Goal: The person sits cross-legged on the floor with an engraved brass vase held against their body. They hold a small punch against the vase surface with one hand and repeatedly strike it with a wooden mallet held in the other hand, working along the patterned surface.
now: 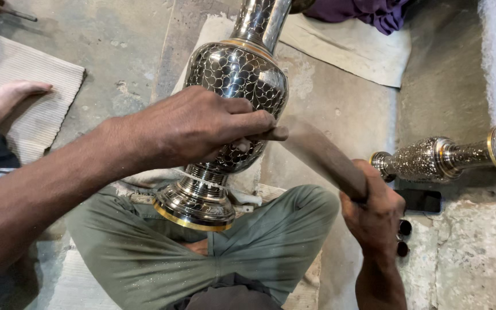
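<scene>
A: Where does the vase (233, 80) lie, and how does its long axis run?

B: It rests tilted over the lap; the gold-rimmed foot points toward the person, the neck up and away, leaning slightly right.

A: The left hand (202, 129)?

B: Fingers curled and pressed together against the patterned belly, gripping a thin tool.

A: The right hand (374, 215)?

B: Closed around a wooden stick (325, 158), angled toward the belly.

A: Nearby?

B: A smaller vase (449, 158) lies sideways beside a phone (423, 201).
</scene>
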Tool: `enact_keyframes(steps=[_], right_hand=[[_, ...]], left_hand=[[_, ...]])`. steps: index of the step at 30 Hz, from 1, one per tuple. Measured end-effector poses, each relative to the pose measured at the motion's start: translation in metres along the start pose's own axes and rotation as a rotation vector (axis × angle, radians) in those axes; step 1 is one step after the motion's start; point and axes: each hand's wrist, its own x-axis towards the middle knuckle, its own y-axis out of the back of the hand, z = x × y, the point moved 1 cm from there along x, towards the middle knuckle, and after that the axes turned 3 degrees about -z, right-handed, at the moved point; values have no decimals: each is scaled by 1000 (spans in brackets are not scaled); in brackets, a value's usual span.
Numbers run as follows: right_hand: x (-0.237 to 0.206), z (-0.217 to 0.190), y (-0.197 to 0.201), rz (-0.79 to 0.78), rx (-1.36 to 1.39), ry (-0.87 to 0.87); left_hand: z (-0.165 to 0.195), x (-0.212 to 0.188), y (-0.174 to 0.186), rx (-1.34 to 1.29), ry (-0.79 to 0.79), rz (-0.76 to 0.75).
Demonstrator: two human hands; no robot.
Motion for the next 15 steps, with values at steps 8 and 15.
enact_keyframes(steps=[8, 15], right_hand=[[-6, 6, -15, -16, 365, -224], [-8, -1, -13, 66, 384, -106]], left_hand=[[11, 2, 15, -24, -53, 11], [7, 4, 14, -42, -162, 83]])
